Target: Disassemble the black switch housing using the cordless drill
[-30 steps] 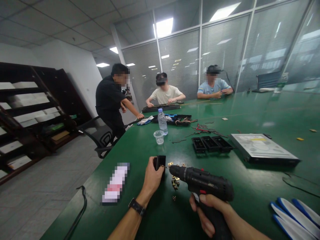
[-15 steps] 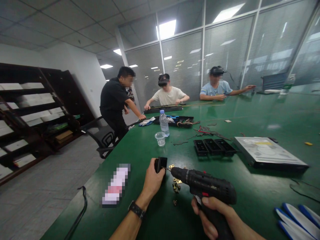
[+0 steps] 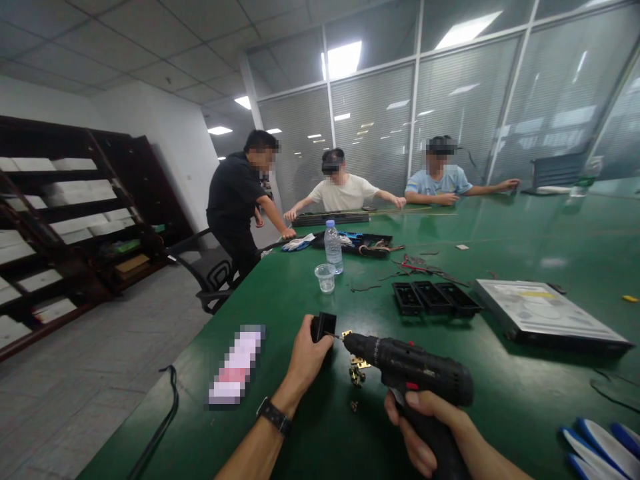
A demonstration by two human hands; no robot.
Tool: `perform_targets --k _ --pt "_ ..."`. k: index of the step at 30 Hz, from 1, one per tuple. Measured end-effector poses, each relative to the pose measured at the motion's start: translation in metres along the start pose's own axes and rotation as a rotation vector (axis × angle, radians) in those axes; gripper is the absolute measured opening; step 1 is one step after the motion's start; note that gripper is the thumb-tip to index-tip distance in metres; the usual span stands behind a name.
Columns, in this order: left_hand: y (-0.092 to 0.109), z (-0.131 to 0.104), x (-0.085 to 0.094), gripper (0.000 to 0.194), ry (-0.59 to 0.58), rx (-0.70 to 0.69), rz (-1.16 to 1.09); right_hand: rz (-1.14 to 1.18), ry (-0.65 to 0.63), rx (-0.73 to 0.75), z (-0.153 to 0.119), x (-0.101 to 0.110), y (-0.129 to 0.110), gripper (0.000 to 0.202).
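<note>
My left hand (image 3: 306, 353) is closed round a small black plastic box (image 3: 327, 325), held up just off or on the table; which of the two I cannot tell. In my right hand (image 3: 435, 420) is a black cordless drill (image 3: 417, 367), gripped by its handle. Its bit points left and reaches the box beside my left thumb; whether the tip touches is too small to make out. Brass-coloured hinges (image 3: 358, 372) lie on the green table just below the drill's chuck. A few tiny screws (image 3: 355, 405) are nearer to me.
Beyond my hands stand a clear plastic cup (image 3: 326, 279) and a water bottle (image 3: 333, 248). Black plastic trays (image 3: 434, 298) and a silver disc drive (image 3: 545, 310) are to the right. White-and-blue gloves (image 3: 600, 447) lie at lower right, a black strap (image 3: 167, 407) at left. Three people are across the table.
The view has shifted slightly, so most things sit a little further right. My hands, the box and the drill keep nearly the same pose. The seated middle person's arm has stretched out sideways.
</note>
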State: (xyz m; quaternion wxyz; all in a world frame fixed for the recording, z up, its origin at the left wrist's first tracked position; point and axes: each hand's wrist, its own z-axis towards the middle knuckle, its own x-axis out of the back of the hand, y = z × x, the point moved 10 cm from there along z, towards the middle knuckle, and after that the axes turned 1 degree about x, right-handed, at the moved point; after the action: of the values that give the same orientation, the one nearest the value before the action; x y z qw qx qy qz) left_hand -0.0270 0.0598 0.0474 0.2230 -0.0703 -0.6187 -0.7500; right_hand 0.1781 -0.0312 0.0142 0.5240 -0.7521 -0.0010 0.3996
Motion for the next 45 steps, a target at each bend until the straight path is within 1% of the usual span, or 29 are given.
perform_targets --k 5,9,17,21,26,33,36,40,45 --pt "0.008 -0.001 -0.005 0.016 -0.046 0.014 0.064 0.092 -0.022 -0.006 0.000 0.009 0.002 0.041" --pt "0.012 -0.001 -0.009 0.019 -0.086 0.012 0.100 0.170 -0.035 -0.011 0.000 0.014 0.004 0.044" --pt "0.011 -0.001 -0.006 0.019 -0.051 0.032 0.185 0.226 -0.032 -0.028 0.001 0.017 0.006 0.045" --pt "0.012 -0.002 -0.005 0.018 -0.062 0.031 0.207 0.228 -0.041 -0.062 0.003 0.018 0.008 0.044" --pt "0.012 -0.003 -0.002 0.021 -0.044 0.007 0.211 0.179 -0.057 -0.060 0.003 0.017 0.009 0.041" --pt "0.009 -0.001 -0.003 0.021 -0.043 0.021 0.266 0.171 -0.069 -0.074 0.001 0.018 0.012 0.042" --pt "0.012 0.000 -0.004 0.018 -0.058 0.013 0.297 0.179 -0.074 -0.059 0.001 0.018 0.010 0.043" --pt "0.014 0.002 -0.006 0.019 -0.079 0.004 0.326 0.201 -0.076 -0.047 0.002 0.017 0.008 0.042" --pt "0.013 0.002 -0.006 0.019 -0.069 -0.021 0.354 0.172 -0.067 -0.066 -0.001 0.014 0.004 0.038"
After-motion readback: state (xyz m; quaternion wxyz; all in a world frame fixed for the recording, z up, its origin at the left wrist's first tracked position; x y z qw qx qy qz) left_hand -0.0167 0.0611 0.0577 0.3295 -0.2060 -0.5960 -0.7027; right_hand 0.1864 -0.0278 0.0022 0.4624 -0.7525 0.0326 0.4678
